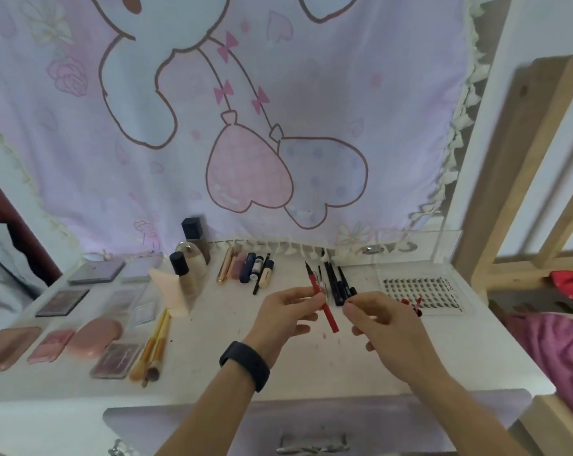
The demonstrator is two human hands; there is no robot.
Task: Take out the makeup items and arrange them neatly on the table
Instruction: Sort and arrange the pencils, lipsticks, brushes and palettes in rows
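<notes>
Slim red liner pen (324, 301) is pinched at mid-length between thumb and fingertips of left hand (291, 311). It is held tilted over the middle of the desk (212, 373), with the fine tip pointed at the back edge. Right hand (387, 327) is held just beside it with the fingers curled. The fingertips are placed at the near ends of a cluster of black pens and pencils (337, 284) laid side by side towards the back edge. Whether one is pinched cannot be told. A black wristband (245, 365) is worn on the left wrist.

Left of the black pens, a row is laid near the back edge: gold lipstick tube (225, 266), pink tube (237, 264), navy tube (247, 268), thin black pencil (260, 274), cream tube (266, 274). Further left, a black-capped foundation bottle (183, 274) is stood upright beside a peach squeeze tube (173, 291), with a dark square-capped bottle (193, 238) behind them. Yellow-handled brushes (153, 347) are laid near the front edge.

The left end is covered with flat palettes and compacts, among them a pink oval compact (96, 335) and a clear-lidded blush palette (115, 360). A clear acrylic tray of lash clusters (423, 291) is seen at the right back corner. A lilac drawer front (311, 422) is seen below the front edge, and a pink cartoon-rabbit cloth (245, 126) is hung behind.
</notes>
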